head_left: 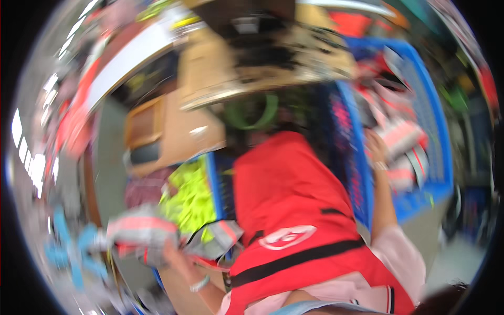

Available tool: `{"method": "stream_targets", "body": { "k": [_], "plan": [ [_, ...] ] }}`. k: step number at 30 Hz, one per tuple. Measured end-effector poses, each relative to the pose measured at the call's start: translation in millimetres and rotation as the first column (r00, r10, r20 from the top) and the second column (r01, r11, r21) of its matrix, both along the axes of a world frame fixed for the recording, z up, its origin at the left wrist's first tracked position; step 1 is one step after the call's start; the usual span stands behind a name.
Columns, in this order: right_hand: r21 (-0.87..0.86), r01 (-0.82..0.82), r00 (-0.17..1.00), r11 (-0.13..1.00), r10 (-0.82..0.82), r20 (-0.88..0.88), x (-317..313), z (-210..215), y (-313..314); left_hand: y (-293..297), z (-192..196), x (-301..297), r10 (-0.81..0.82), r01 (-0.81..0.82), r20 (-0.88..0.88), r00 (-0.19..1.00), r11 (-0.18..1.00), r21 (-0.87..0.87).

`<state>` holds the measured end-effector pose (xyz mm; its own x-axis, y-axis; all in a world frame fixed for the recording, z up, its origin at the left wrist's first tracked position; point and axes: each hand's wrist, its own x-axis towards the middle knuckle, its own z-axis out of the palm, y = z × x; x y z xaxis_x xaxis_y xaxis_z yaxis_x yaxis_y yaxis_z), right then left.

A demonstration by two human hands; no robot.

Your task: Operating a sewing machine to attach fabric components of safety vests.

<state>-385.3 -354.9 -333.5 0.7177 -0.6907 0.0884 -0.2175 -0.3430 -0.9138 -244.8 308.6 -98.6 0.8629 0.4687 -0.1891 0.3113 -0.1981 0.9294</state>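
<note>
My left hand is closed on a bundled grey reflective fabric piece with orange-pink stripes. A second grey strip with orange hangs beside it, over my lap. My right hand reaches over the near side of a blue plastic basket and lies against the striped grey and orange fabric pieces inside. Motion blur hides whether its fingers grip any of them. Bright yellow-green fabric is heaped in another blue container just beyond my left hand.
A wooden work table with a dark machine on it stands ahead. Cardboard and a small wooden frame lie to its left. A light-blue fan is at the far left. My red apron covers my lap.
</note>
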Motion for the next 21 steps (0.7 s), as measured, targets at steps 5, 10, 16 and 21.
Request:
{"method": "stream_targets", "body": {
  "k": [5,10,16,21],
  "plan": [
    [0.22,-0.065,0.995,0.973,0.08,-0.062,4.9,51.1,49.9,-81.7,-12.5,13.8,-0.165,0.176,0.066,0.984,0.957,-0.231],
    [0.346,-0.305,0.933,0.887,0.352,-0.08,74.6,98.8,134.9,-101.6,0.5,-3.1,-0.242,0.259,0.097,0.965,0.937,-0.235],
    [0.105,-0.658,0.752,0.746,0.657,0.047,150.0,163.4,234.8,-109.4,-11.3,-13.4,-0.524,0.529,0.09,0.847,0.814,-0.241],
    [-0.118,-0.857,0.499,0.502,0.865,0.056,177.9,201.6,289.1,-102.1,22.8,4.6,-0.454,0.498,0.211,0.865,0.732,-0.466]
  ]
}}
